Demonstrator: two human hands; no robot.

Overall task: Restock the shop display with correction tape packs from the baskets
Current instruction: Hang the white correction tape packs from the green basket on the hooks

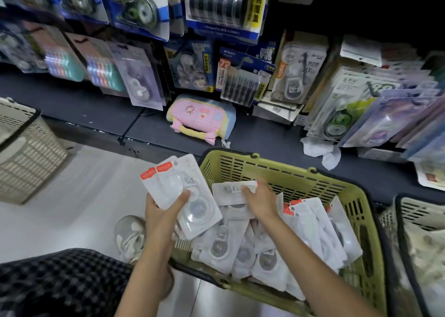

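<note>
2 hands are at work over the green basket (pixel 284 169), which serves as the landmark. The left hand (pixel 163 208) grips a fanned stack of correction tape packs (pixel 183 191) just outside the basket's left rim, thumb curled across the top blister, fingers hidden behind the cards. The right hand (pixel 260 199) reaches inside the basket near its far wall and pinches the edge of another pack (pixel 231 189), lifted off the loose pile (pixel 265 254) that fills the basket floor. Beyond the basket's far rim runs the dark shelf (pixel 96 104), with hanging display packs (pixel 240 80) above it and a pink pouch (pixel 199 118) lying on it. A beige basket (pixel 26 153) stands well to the left of the green one, and another (pixel 419 220) touches its right side.

The left grip looks the weak point: the stack is already splayed, and adding 1 more slick pack could let the outer cards slide out onto the floor beside the basket. The right pinch holds only an edge, so a quick swing may drop the pack back into the pile. Hanging the stack later could also snag neighbouring display packs.
</note>
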